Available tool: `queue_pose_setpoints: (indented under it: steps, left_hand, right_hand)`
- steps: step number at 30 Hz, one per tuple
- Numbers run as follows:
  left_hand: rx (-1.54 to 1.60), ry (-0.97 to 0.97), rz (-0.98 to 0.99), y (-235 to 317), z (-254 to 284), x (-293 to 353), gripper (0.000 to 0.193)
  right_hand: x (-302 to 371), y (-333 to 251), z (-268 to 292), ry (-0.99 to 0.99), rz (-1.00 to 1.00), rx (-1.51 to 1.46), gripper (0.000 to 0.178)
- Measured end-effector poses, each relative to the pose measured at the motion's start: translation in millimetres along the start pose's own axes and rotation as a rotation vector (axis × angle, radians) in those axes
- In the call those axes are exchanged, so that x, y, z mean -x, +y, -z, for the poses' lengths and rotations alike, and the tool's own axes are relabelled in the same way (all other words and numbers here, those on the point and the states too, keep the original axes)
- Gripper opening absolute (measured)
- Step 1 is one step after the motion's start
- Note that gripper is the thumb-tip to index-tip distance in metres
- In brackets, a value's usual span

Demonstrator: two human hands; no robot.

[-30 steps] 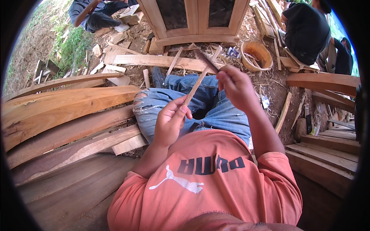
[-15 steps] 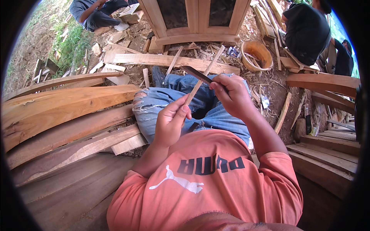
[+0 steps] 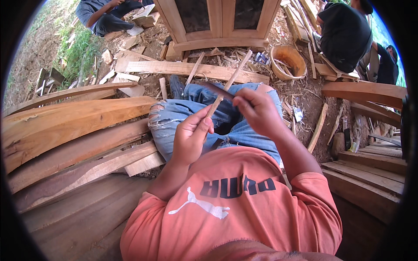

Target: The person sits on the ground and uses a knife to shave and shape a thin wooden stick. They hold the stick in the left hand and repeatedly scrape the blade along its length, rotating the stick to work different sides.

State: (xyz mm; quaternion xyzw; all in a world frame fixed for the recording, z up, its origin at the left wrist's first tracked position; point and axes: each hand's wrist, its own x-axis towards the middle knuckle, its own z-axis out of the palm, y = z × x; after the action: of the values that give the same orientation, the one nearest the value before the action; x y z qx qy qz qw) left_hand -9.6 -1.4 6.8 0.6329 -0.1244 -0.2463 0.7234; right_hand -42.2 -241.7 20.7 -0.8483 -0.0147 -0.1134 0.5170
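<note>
My left hand (image 3: 191, 132) is closed around the lower end of a thin wooden stick (image 3: 235, 75), which slants up and away to the right above my lap. In my right hand (image 3: 257, 108) is a knife (image 3: 216, 90), gripped by its handle. Its dark blade lies across the stick, a short way beyond my left fingers, and points to the upper left. The blade looks slightly blurred. The handle is mostly hidden inside my right fist.
Curved timbers (image 3: 78, 117) are stacked at my left, and planks (image 3: 365, 174) lie at my right. Ahead stand a panelled wooden frame (image 3: 220, 42) and a yellowish bucket (image 3: 300, 65). Shavings litter the ground. A person (image 3: 346, 37) sits at the far right, another (image 3: 106, 19) at the far left.
The knife has moved a little down and left along the stick, towards my left hand, and its blade is tilted differently. My left hand keeps its hold.
</note>
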Motion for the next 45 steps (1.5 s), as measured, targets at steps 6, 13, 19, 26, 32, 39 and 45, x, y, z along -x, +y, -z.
queue_pose_setpoints:
  steps: [6,13,19,26,32,39,45]
  left_hand:
    - [0.057,-0.003,0.026,0.5,-0.5,-1.4,0.041]
    - [0.039,-0.001,-0.029,-6.7,-2.6,-3.2,0.040]
    - [-0.033,0.022,-0.091,-5.6,-5.4,-1.0,0.039]
    - [-0.086,0.034,-0.145,-3.5,-7.6,-0.2,0.039]
    - [-0.114,0.033,-0.129,-4.1,-7.9,0.1,0.039]
    - [-0.087,0.026,-0.149,-3.8,-9.4,0.4,0.039]
    - [-0.090,0.029,-0.134,-2.7,-10.1,1.9,0.039]
  right_hand:
    - [3.2,0.9,-4.7,-0.055,-0.044,-0.030,0.017]
    - [7.3,5.6,-17.2,-0.020,0.125,0.009,0.020]
    - [3.8,-2.0,-7.5,-0.007,-0.117,-0.050,0.015]
    - [3.0,2.5,-3.8,0.085,-0.097,-0.018,0.017]
    - [-2.5,3.6,5.1,0.093,-0.208,-0.157,0.015]
    - [-4.1,6.6,8.4,0.059,-0.110,-0.028,0.016]
    - [-5.8,3.3,9.9,0.121,-0.202,-0.067,0.017]
